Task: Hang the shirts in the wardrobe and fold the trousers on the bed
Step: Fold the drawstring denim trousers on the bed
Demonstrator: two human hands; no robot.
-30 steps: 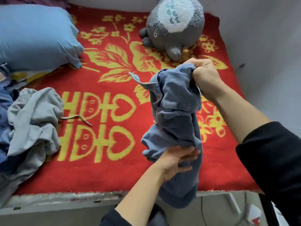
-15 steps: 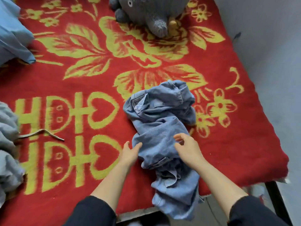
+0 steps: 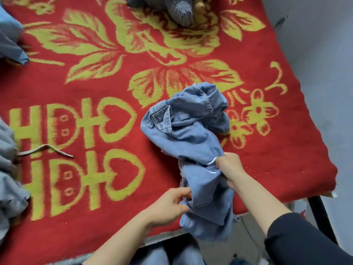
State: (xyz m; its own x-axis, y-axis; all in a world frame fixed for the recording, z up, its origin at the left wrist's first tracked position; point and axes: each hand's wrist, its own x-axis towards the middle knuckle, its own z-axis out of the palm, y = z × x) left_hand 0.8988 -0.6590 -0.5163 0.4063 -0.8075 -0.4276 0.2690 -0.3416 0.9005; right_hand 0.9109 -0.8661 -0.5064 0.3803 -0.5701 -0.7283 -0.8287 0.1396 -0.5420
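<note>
A crumpled pair of light blue denim trousers [image 3: 189, 134] lies on the red and yellow bed cover [image 3: 91, 169], its lower part hanging over the bed's front edge. My left hand [image 3: 170, 205] pinches a fold of the denim near that edge. My right hand [image 3: 229, 167] grips a bunched part of the trousers a little higher, at the right side of the heap.
A grey garment pile [image 3: 9, 178] with a loose drawstring [image 3: 45, 150] sits at the left edge. A grey plush toy [image 3: 172, 6] stands at the back, a blue pillow [image 3: 9, 41] at the far left. A grey wall [image 3: 324, 73] borders the bed's right side.
The trousers went from held up in the air to lying on the bed. Both hands moved from resting beside the heap to gripping its lower folds. The view tipped down and closer.
</note>
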